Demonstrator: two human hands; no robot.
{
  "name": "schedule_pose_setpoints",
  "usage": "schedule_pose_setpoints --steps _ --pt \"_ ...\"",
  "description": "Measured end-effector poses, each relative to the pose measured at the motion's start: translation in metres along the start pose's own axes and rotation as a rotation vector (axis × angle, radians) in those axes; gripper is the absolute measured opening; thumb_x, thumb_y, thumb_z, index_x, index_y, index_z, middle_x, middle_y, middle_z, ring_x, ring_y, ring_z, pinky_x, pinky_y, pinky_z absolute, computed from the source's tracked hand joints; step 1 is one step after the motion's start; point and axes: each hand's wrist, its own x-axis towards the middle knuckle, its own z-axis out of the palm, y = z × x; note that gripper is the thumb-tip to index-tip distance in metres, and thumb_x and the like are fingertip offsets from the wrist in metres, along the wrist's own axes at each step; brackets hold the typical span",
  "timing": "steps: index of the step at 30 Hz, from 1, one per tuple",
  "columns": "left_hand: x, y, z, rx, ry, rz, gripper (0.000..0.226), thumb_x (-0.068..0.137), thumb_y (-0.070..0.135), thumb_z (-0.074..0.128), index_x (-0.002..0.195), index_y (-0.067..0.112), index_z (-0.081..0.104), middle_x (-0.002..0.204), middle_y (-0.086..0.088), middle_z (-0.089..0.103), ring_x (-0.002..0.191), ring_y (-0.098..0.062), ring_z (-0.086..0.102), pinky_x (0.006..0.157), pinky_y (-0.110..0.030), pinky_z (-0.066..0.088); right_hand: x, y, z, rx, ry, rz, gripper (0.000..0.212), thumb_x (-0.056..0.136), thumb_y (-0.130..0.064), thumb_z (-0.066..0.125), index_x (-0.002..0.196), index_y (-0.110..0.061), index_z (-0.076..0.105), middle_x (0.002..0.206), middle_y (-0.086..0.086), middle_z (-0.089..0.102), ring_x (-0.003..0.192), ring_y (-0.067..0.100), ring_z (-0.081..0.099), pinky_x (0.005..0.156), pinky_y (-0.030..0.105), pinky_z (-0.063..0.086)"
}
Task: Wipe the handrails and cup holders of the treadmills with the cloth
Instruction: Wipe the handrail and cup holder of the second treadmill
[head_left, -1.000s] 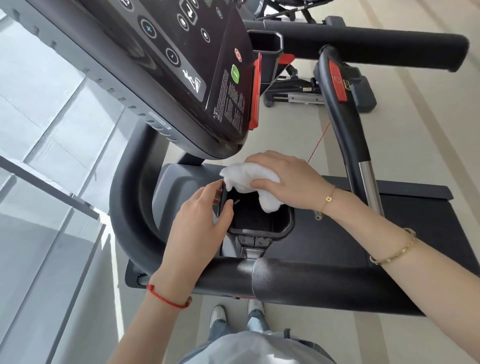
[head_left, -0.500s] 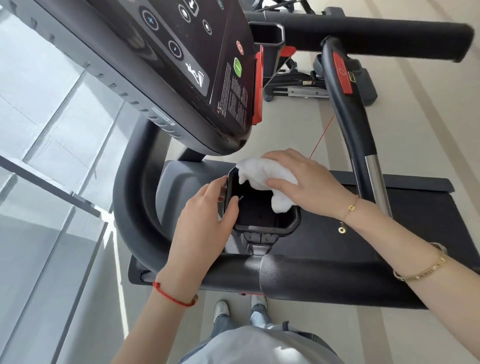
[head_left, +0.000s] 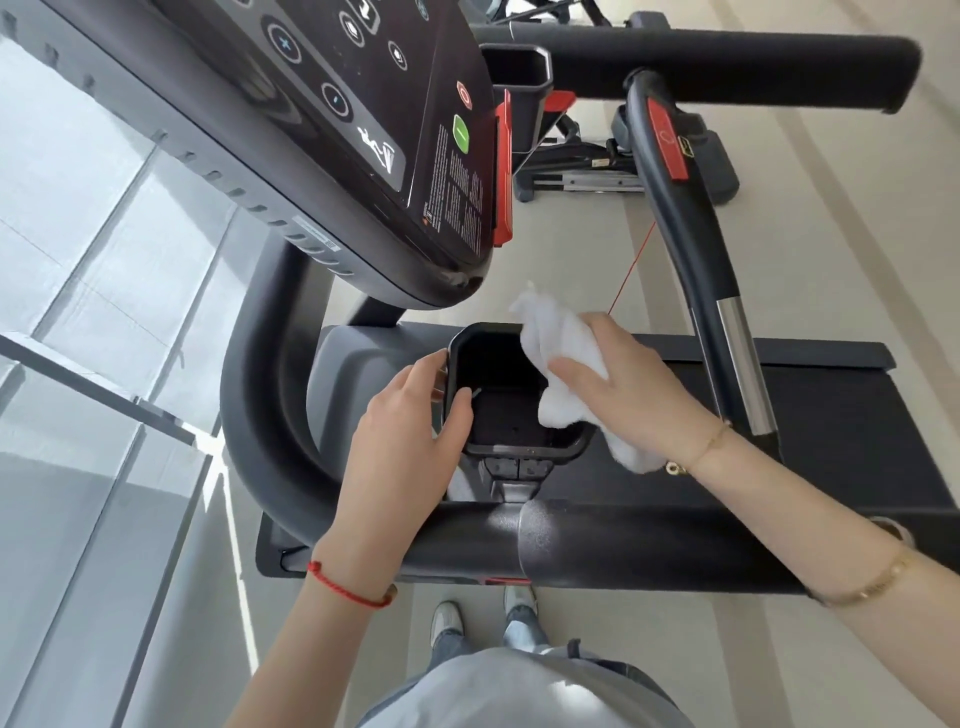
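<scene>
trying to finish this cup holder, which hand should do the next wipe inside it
Right. The right hand already grips the cloth at the cup holder rim; the left hand steadies its other side.

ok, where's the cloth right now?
In the head view, the white cloth is centre-right, held under the right hand and draped over the right rim of the black cup holder.
</scene>
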Motion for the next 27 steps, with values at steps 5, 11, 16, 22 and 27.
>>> schedule_pose_setpoints --steps 5,11,16,22,27 --pt "-0.001 0.001 0.000 -0.010 -0.003 0.013 0.043 0.097 0.033 0.055 0.137 0.018 0.053 0.114 0.006 0.065 0.101 -0.008 0.059 0.082 -0.018 0.039 -0.013 -0.007 0.010 0.064 0.008 0.120 0.051 0.096 -0.039 0.052 0.135 -0.012 0.036 0.125 0.007 0.050 0.105 0.020 0.053 0.080 0.030 0.038" --pt "-0.002 -0.002 0.001 -0.014 -0.010 0.043 0.042 0.097 0.033 0.054 0.137 0.020 0.053 0.111 0.008 0.066 0.099 -0.009 0.061 0.081 -0.019 0.040 -0.004 -0.015 0.008 0.078 0.038 0.131 0.046 0.096 -0.033 0.052 0.132 -0.010 0.038 0.122 0.009 0.050 0.104 0.022 0.052 0.077 0.030 0.036" --pt "-0.001 0.000 0.001 -0.027 -0.008 0.031 0.041 0.097 0.031 0.055 0.137 0.021 0.053 0.108 0.010 0.064 0.097 -0.007 0.059 0.080 -0.018 0.038 -0.053 -0.015 0.022 0.129 0.038 0.192 0.049 0.098 -0.036 0.049 0.133 -0.008 0.030 0.126 0.005 0.041 0.092 0.011 0.051 0.064 0.017 0.039" --pt "-0.003 0.003 -0.002 -0.040 -0.018 0.039 0.041 0.098 0.031 0.053 0.138 0.022 0.051 0.110 0.008 0.064 0.096 -0.010 0.060 0.080 -0.023 0.044 0.010 -0.018 -0.001 -0.175 0.005 -0.048 0.046 0.098 -0.038 0.049 0.132 -0.009 0.039 0.122 0.008 0.048 0.100 0.026 0.053 0.077 0.034 0.039" --pt "-0.002 0.003 -0.001 -0.038 0.019 0.060 0.040 0.097 0.028 0.056 0.134 0.013 0.054 0.108 -0.001 0.066 0.093 -0.017 0.063 0.082 -0.037 0.053 0.049 -0.039 -0.001 -0.482 -0.117 -0.406 0.042 0.096 -0.046 0.048 0.128 -0.019 0.046 0.121 0.000 0.054 0.104 0.022 0.054 0.074 0.034 0.037"
